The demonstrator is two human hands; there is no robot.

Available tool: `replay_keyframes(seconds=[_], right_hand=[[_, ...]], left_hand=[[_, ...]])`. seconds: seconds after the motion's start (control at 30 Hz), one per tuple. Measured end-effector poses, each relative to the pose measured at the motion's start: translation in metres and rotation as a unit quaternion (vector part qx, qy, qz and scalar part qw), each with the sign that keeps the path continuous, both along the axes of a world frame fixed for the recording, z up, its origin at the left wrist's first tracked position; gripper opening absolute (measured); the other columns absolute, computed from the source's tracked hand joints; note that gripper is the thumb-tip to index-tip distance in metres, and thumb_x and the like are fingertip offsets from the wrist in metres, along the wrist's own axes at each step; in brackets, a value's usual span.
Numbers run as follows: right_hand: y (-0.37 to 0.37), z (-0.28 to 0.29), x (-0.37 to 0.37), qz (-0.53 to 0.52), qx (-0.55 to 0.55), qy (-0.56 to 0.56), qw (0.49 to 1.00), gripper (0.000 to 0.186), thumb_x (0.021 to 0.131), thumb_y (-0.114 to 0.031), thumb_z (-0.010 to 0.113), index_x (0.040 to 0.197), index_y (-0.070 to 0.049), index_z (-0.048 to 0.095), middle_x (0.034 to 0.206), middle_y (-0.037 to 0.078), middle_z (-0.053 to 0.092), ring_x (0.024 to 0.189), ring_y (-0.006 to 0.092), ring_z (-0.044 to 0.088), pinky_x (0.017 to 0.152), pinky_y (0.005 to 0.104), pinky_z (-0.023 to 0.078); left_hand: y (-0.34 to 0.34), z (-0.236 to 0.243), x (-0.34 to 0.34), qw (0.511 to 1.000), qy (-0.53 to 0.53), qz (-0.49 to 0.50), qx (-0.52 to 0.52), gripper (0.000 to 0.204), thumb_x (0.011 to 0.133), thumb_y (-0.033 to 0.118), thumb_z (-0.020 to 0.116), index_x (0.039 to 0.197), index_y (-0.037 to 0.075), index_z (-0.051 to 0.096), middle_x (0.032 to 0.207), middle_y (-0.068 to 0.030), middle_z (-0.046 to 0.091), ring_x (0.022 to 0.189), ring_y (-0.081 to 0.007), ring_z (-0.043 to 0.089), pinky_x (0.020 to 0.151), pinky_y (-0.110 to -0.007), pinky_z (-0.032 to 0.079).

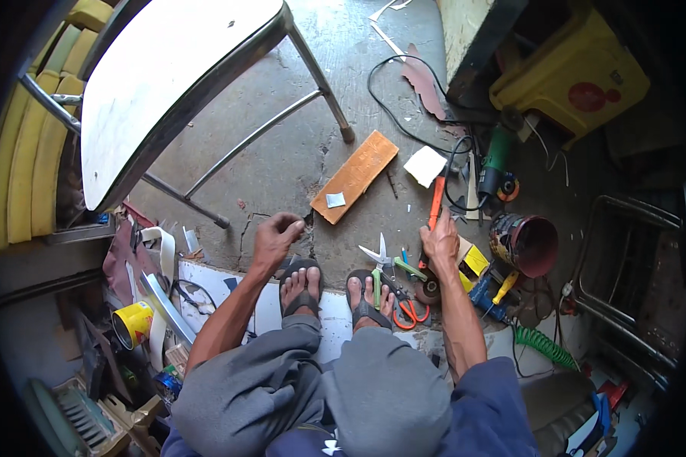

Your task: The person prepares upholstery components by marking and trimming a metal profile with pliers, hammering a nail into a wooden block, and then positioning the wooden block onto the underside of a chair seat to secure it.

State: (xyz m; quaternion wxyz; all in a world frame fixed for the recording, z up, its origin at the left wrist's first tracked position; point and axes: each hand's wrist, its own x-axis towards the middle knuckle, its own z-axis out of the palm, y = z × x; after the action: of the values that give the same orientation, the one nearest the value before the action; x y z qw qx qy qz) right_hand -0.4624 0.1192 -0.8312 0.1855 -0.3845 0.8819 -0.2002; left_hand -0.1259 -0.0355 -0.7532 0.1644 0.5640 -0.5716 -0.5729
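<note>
Head view: at far left, a white-topped metal-legged seat (183, 76). Next, left hand (276, 240) with fingers curled, thumb and forefinger only narrowly apart; cannot tell of anything pinched between. Near it, an orange block (362, 171) with a small white piece (335, 199) on top, likely to slide off if bumped by a knuckle. Farther right, green-handled scissors (379, 263), blades spread, right beside the toes of the right foot (385, 302): risk of a nick from any shift of that foot. Then right hand (440, 247) folded over a long orange tool (436, 203); cannot tell firm grip from light touch. Just beyond, looped black cord (447, 175) by a green grinder (498, 156): possible snag from a careless swing rightward.
</note>
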Motion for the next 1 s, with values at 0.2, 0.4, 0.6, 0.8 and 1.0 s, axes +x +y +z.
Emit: replay_keyframes(seconds=[0.2,0.4,0.6,0.8,1.0], right_hand=[[0.004,0.036,-0.015,-0.072,0.071,-0.121,0.988,0.04,0.083,-0.027,0.06,0.108,0.004,0.063,0.09,0.027,0.065,0.09,0.0426,0.065,0.083,0.0487,0.051],[0.082,0.083,0.027,-0.148,0.07,-0.379,0.911,0.03,0.087,-0.017,0.06,0.111,0.002,0.064,0.066,0.002,0.058,0.052,0.0098,0.056,0.046,0.0286,0.046],[0.1,0.078,0.087,-0.204,0.07,-0.392,0.894,0.032,0.082,-0.007,0.058,0.112,0.0,0.063,0.069,0.003,0.059,0.05,0.0097,0.054,0.043,0.0261,0.044],[0.099,0.068,0.08,-0.157,0.085,-0.323,0.929,0.038,0.08,-0.011,0.06,0.115,0.002,0.064,0.083,0.012,0.067,0.057,0.0152,0.061,0.054,0.0322,0.049],[0.074,0.096,0.084,-0.141,0.117,-0.302,0.936,0.041,0.08,-0.015,0.061,0.116,0.003,0.064,0.091,0.015,0.069,0.064,0.0183,0.065,0.06,0.0345,0.052]], left_hand=[[-0.008,-0.028,-0.039,0.994,-0.028,0.001,-0.108,0.021,0.089,0.011,0.069,0.107,-0.001,0.07,0.091,-0.0093,0.076,0.086,-0.0184,0.073,0.077,-0.032,0.057],[-0.014,-0.045,-0.05,0.974,-0.107,-0.054,-0.192,0.023,0.087,0.012,0.073,0.106,0.001,0.069,0.093,-0.0168,0.075,0.086,-0.0242,0.075,0.077,-0.034,0.058],[-0.021,-0.076,-0.043,0.939,-0.114,-0.098,-0.31,0.018,0.088,0.011,0.07,0.104,0.004,0.07,0.094,-0.0172,0.072,0.087,-0.0342,0.071,0.078,-0.042,0.056],[-0.03,-0.052,-0.052,0.918,-0.131,-0.142,-0.345,0.019,0.089,0.014,0.072,0.102,0.001,0.07,0.085,-0.0145,0.067,0.083,-0.032,0.065,0.075,-0.044,0.052],[-0.033,-0.045,-0.062,0.989,-0.017,-0.033,-0.146,0.019,0.094,0.019,0.067,0.101,0.001,0.07,0.085,-0.0114,0.072,0.078,-0.0192,0.069,0.072,-0.035,0.053]])
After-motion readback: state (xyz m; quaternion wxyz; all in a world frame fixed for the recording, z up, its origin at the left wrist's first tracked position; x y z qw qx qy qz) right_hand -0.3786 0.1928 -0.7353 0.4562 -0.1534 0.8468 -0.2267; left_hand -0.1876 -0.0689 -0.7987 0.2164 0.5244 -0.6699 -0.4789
